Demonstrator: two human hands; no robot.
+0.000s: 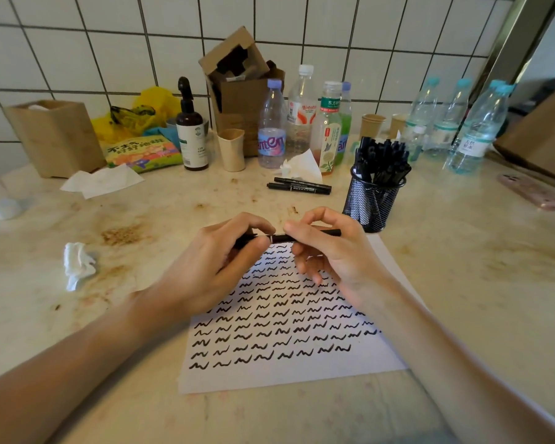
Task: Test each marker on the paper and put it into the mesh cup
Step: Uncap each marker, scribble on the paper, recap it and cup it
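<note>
Hands meet above the top edge of the paper, and between them we hold one black marker lying level, left to right. Our left hand has its fingers curled round the marker's left end, thumb and forefinger pinching it; our right hand pinches the barrel just beside that, with the rest of the barrel sticking out past the knuckles toward the mesh cup. We cannot tell whether the cap is on or partly off, since the fingertips cover that part. The paper lies flat on the counter, under our wrists, and most of it is filled with rows of short black squiggles; a strip along its near edge is bare. The mesh cup stands upright just beyond the paper's far right corner, packed with black markers standing on end. Two more black markers lie side by side on the counter behind our hands, left of the cup. A crumpled tissue sits on the counter to the left of the paper. Along the tiled wall we see several plastic bottles, a brown pump bottle, an opened cardboard box, and a wooden box. A pink phone lies at the far right.
</note>
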